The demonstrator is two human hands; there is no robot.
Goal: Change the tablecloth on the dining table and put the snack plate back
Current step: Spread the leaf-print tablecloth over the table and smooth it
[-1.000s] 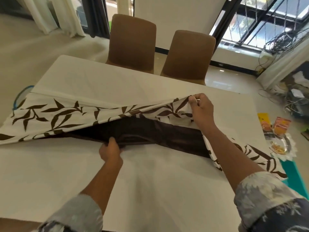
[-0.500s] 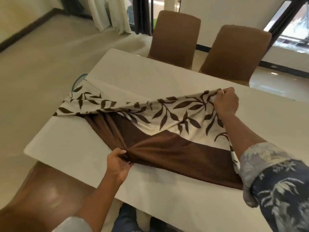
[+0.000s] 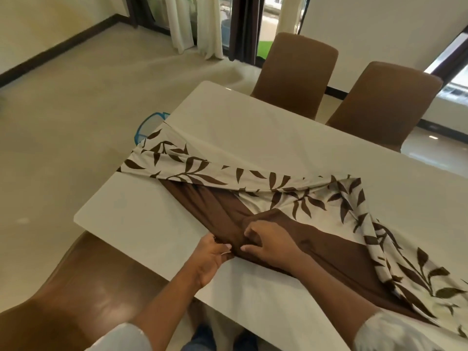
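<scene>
- The left hand (image 3: 212,259) and right hand (image 3: 271,245) both pinch the bunched brown band of the cream, leaf-printed fabric tablecloth (image 3: 291,198) near the glossy white table's (image 3: 141,216) near edge.
- The cloth lies crumpled and unspread, so the change looks unfinished; the snack plate is out of view.

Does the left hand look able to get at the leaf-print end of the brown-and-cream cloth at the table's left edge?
Probably yes. Only bare white tabletop lies between the left hand and that end of the brown-and-cream leaf-print tablecloth. It grips the cloth's brown band, so it must let go first.
</scene>
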